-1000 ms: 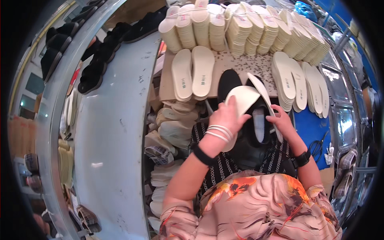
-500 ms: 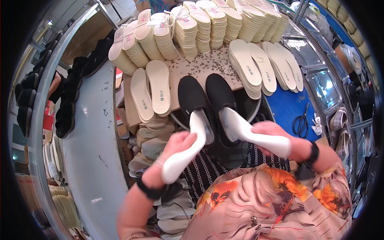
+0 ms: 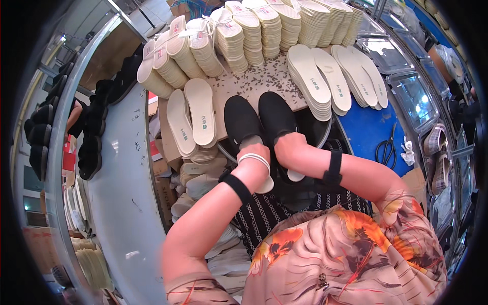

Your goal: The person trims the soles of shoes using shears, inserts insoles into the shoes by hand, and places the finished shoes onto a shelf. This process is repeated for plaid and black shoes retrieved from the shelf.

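Two black slip-on shoes stand side by side in front of me, toes pointing away: the left shoe (image 3: 241,117) and the right shoe (image 3: 277,114). My left hand (image 3: 254,151) reaches into the left shoe's opening, and my right hand (image 3: 291,146) into the right one's. Both hands' fingers are hidden inside. Below my left wrist the heel end of a white insole (image 3: 265,186) sticks out. Another white insole (image 3: 296,176) shows its heel under my right hand. Most of each insole is out of sight within the shoes.
Bundled cream insoles (image 3: 272,33) line the back of the board. Loose insole pairs lie left (image 3: 200,112) and right (image 3: 310,81) of the shoes. Black scissors (image 3: 387,147) and a crumpled white scrap (image 3: 407,151) rest on blue at right. Black shoes (image 3: 90,155) stand along the grey table.
Both hands have moved inward and forward into the shoes. The white insoles, half outside and bent before, are now mostly inside, with only their heel ends showing.
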The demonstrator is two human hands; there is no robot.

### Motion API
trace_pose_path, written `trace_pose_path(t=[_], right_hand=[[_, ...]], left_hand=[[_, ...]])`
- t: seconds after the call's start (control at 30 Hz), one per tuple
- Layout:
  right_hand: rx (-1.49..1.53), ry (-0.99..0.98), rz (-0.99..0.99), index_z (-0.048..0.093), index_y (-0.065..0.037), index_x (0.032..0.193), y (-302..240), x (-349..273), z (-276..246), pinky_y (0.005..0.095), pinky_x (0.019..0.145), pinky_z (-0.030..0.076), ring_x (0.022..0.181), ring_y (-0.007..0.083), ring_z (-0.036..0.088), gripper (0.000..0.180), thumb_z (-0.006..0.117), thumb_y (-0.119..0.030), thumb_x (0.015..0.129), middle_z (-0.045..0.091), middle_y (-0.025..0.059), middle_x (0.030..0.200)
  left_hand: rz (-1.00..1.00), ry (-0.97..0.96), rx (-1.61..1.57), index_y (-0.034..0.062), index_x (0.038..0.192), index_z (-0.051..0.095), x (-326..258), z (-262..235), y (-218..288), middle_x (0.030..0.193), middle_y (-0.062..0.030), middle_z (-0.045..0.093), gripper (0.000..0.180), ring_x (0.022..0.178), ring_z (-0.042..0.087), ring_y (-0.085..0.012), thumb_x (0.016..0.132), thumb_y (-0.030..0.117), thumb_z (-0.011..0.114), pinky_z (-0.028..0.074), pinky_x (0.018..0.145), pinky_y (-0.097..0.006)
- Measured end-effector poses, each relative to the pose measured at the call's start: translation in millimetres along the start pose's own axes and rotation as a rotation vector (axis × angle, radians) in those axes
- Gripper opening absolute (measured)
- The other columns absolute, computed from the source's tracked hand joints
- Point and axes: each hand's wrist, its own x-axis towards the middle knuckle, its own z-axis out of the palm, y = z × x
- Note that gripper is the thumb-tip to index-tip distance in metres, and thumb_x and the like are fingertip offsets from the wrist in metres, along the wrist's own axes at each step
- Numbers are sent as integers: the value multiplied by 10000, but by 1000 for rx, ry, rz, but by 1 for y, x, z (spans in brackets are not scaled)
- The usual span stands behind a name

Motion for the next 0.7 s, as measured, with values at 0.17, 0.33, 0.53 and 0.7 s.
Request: trace_pose_path(t=[0.17,0.33,0.53,0.7], right_hand=[[99,146,45,713,-125,843,8,3,7,338,611,529,810,208,665,216,501,-161,814,684,54,870],[180,307,52,710,-113,777,13,7,23,339,572,526,730,222,671,179,534,-146,768,684,62,786],[-5,-116,-208,679,-74,964,36,-13,1,354,762,510,937,235,633,256,562,-118,741,660,113,969],[-236,84,-207,709,-133,877,5,2,15,311,673,524,907,174,636,187,688,-181,698,675,17,942]], left_hand=[[-133,185,-106,42,859,681,35,5,-19,907,-168,655,177,858,649,-297,829,83,511,540,711,-367],[-265,301,-414,-19,802,648,42,18,-15,871,-255,622,198,852,608,-394,826,113,502,510,737,-432],[-195,-27,-640,-48,1245,409,19,29,-11,1086,-264,568,554,1035,567,-343,715,-15,568,474,844,-374],[-47,-180,207,-33,1133,525,53,47,-19,971,-219,634,382,914,637,-295,834,205,512,519,738,-370]])
